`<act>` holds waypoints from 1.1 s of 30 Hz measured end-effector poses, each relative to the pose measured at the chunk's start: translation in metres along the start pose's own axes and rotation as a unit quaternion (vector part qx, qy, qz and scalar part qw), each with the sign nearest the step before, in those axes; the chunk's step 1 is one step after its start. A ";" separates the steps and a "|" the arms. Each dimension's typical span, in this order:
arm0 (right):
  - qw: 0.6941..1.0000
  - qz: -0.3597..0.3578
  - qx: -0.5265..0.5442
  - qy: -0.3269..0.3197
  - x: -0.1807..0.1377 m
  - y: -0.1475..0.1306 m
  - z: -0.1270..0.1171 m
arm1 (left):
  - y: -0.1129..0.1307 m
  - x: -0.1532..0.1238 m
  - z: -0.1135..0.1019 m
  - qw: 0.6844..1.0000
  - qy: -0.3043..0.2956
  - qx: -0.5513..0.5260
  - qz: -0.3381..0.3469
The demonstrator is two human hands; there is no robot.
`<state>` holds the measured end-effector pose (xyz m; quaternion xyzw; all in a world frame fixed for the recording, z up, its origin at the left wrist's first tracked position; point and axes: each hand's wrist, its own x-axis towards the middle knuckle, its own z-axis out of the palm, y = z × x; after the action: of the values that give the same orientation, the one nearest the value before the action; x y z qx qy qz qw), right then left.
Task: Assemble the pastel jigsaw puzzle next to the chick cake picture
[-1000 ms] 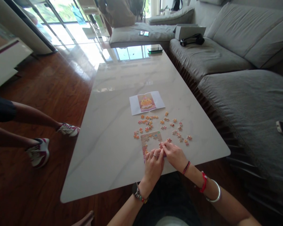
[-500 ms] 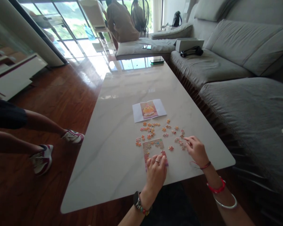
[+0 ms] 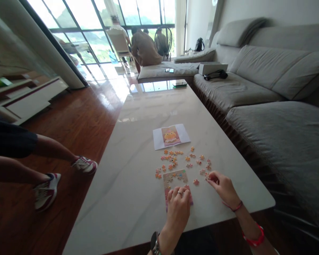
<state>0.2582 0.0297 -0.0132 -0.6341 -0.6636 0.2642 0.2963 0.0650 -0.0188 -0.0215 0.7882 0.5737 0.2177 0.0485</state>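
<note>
A partly assembled jigsaw puzzle (image 3: 175,174) lies on the white table, its frame-like edge filled and a gap showing inside. My left hand (image 3: 178,207) rests on its lower part, fingers bent and pressed down on it; the fingertips are partly hidden. To the right, my right hand (image 3: 223,186) pinches a small puzzle piece (image 3: 206,179) between thumb and forefinger, just above the tabletop by a cluster of loose pieces (image 3: 202,172). A single pink-orange piece (image 3: 196,182) lies between the puzzle and this hand. More orange pieces (image 3: 171,158) are scattered above the puzzle.
Beyond the pieces lies a creased reference sheet (image 3: 171,136) with an orange cartoon picture. A phone (image 3: 180,85) lies at the table's far end. A grey sofa (image 3: 255,88) runs along the right. Someone's legs (image 3: 53,145) are at the left; several people sit near the windows.
The camera view has tilted up, so the table sits lower in the picture. My right hand stays by the right-hand pieces, pinching; my left hand remains on the puzzle.
</note>
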 end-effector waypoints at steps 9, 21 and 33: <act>0.987 -0.086 0.130 -0.027 0.060 -0.058 -0.004 | 0.003 0.012 0.008 0.993 -0.020 0.070 0.094; 0.956 -0.030 0.289 -0.040 0.103 -0.079 0.011 | -0.048 0.113 -0.043 0.975 0.006 -0.170 -0.145; 0.956 0.009 0.286 -0.057 0.095 -0.075 0.014 | -0.055 0.104 -0.051 0.971 -0.006 -0.177 -0.159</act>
<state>0.1952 0.1206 0.0373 -0.5124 -0.5703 0.4815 0.4246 0.0216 0.0875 0.0365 0.6668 0.6438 0.3004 0.2252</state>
